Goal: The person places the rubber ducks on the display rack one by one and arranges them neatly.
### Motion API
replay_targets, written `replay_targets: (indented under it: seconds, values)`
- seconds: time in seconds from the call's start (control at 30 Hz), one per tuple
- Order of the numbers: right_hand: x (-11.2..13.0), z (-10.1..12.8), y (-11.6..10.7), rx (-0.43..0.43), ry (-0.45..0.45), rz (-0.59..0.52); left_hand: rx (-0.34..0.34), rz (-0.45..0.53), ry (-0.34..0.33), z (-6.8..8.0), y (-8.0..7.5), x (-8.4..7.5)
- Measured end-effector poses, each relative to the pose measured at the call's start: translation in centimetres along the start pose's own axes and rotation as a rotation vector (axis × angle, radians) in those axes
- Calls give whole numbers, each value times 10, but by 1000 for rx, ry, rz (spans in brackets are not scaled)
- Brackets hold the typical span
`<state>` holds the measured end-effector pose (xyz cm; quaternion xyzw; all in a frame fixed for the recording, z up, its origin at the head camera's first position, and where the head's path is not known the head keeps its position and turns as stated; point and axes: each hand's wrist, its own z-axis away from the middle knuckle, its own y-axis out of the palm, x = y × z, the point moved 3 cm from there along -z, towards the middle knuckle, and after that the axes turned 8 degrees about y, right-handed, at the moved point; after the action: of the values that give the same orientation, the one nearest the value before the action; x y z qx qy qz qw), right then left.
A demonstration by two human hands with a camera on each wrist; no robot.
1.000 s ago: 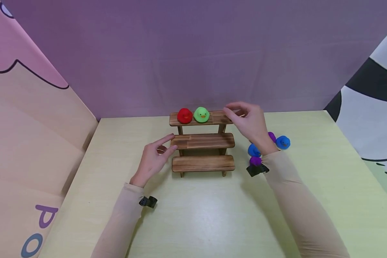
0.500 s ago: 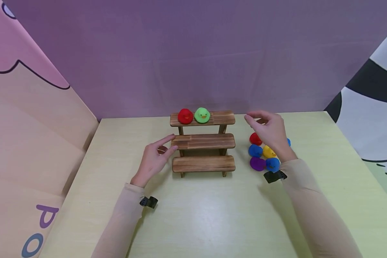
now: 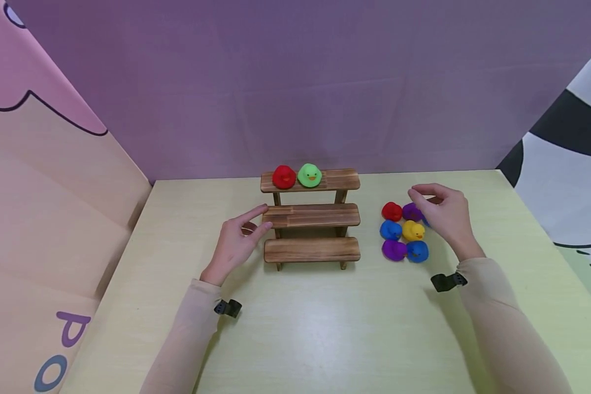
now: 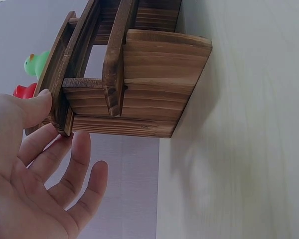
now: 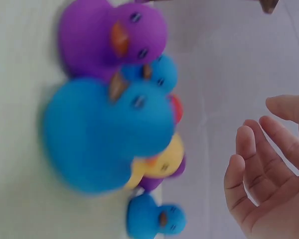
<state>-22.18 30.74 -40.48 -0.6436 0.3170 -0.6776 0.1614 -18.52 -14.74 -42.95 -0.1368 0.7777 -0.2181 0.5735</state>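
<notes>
A three-tier wooden display stand (image 3: 320, 215) stands at the middle of the table. My left hand (image 3: 231, 249) grips the left end of its middle plank, thumb on one side and fingertips on the other. On the top plank sit a red rubber duck (image 3: 284, 177) and a green rubber duck (image 3: 310, 175) side by side. My right hand (image 3: 445, 216), holding nothing, hovers at the right of a cluster of rubber ducks, its fingers loosely bent. Among them are a yellow duck (image 3: 413, 231), a near blue duck (image 5: 99, 134) and a purple duck (image 3: 394, 250). One blue duck is partly hidden behind the hand.
A red duck (image 3: 391, 212) and another purple duck (image 3: 412, 212) form the cluster's far row. Behind the pale table (image 3: 295, 328) rises a purple backdrop (image 3: 295, 87), with printed panels at both sides.
My right hand has moved from the right end of the top plank to the right, over the duck cluster, uncovering several ducks. The left hand stays on the stand.
</notes>
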Motion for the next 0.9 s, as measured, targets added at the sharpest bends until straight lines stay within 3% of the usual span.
replay_targets:
  seconds: [0.4, 0.67, 0.9]
  values:
    - [-47, 2, -16, -17, 90, 20, 0, 1, 3, 0, 0, 0]
    - [-66, 0, -20, -74, 131, 70, -8, -4, 10, -1, 1, 0]
    - [-76, 4, -19, -19, 156, 82, -8, 5, 3, -1, 2, 1]
